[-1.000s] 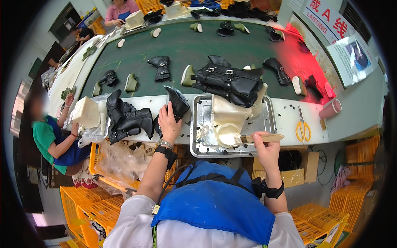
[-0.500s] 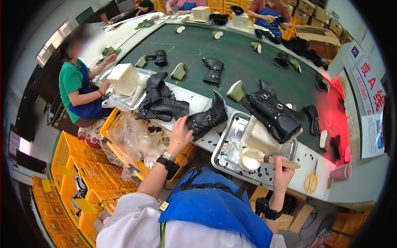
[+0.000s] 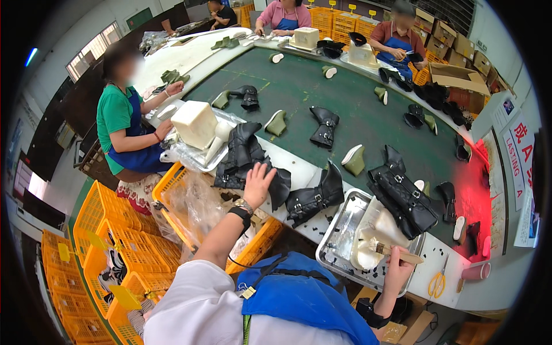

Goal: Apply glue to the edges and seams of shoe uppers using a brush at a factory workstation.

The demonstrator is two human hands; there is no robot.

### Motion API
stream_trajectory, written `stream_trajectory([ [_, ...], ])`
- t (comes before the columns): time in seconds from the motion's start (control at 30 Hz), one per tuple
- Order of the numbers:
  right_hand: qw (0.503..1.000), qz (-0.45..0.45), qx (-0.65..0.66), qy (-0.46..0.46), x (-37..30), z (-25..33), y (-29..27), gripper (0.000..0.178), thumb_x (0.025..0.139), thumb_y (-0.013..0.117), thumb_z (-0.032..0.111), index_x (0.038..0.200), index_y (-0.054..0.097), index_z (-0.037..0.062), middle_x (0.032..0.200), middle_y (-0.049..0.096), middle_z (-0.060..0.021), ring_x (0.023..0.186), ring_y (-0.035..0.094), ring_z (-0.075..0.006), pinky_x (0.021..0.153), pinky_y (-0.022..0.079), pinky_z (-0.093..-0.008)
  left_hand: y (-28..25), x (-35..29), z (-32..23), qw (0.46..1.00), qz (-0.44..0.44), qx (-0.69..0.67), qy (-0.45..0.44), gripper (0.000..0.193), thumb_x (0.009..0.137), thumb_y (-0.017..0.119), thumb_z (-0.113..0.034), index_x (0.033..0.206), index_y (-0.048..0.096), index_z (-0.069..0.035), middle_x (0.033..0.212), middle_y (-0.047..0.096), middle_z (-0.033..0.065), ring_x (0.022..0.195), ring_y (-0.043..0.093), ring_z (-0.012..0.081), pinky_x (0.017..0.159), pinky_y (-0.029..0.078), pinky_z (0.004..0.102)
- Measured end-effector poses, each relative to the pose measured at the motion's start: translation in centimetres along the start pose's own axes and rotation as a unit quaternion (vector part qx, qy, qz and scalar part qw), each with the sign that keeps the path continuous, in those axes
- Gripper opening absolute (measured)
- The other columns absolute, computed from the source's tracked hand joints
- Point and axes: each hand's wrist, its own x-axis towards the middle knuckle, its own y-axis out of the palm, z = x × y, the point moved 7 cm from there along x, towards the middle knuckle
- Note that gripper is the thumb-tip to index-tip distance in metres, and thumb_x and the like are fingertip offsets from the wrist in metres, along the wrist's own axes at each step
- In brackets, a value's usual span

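Observation:
My left hand [image 3: 259, 185] is over a pile of black buckled boots [image 3: 241, 150] at the table's near edge, its fingers spread. It touches or nearly touches the boot [image 3: 279, 187] beside it; whether it bears on it I cannot tell. In my right hand [image 3: 397, 269] is a flat brush [image 3: 409, 256] with a wooden handle. The bristles rest at the mouth of a cream-coated container [image 3: 368, 253], which stands in a metal tray [image 3: 330, 253]. Black boots [image 3: 403, 198] lie across the container's top. Another black boot [image 3: 315, 198] lies between the pile and the tray.
A green conveyor belt [image 3: 299, 86] carries black boots and olive shoes [image 3: 353, 160]. Yellow-handled scissors [image 3: 438, 283] and a pink cup [image 3: 476, 271] are at the right. A co-worker in green [image 3: 123, 123] sits at the left. Yellow crates [image 3: 126, 236] stand at lower left. Red light falls at the right.
The whole view has shifted, so the table sits lower and further right. My left hand has reached further in over the boot pile. The brush remains in my right hand at the container.

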Motion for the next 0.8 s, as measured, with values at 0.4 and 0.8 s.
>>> stream_trajectory([
  [0.4,0.998,-0.054,0.019,-0.031,-0.6,0.3,3.2,0.014,0.090,0.053,0.012,0.095,0.058,0.0000,0.057,0.046,0.0022,0.047,0.039,-0.0027,0.043,0.028,-0.0164,0.8,-0.2,1.3,0.998,0.004,-0.025,0.049,0.047,0.073,0.056,-0.008,0.120,0.051,-0.015,0.119,0.052,0.0101,0.114,0.046,0.0261,0.098,0.030,0.0447],
  [0.8,0.995,-0.005,-0.026,-0.099,0.2,3.8,8.7,0.013,0.088,0.054,0.006,0.097,0.057,-0.0020,0.065,0.053,-0.0027,0.055,0.048,-0.0056,0.051,0.037,-0.0177,-4.8,0.7,3.7,0.976,-0.063,-0.209,-0.021,0.049,0.071,0.063,-0.004,0.118,0.051,-0.009,0.117,0.052,0.0106,0.111,0.049,0.0263,0.098,0.033,0.0428],
])
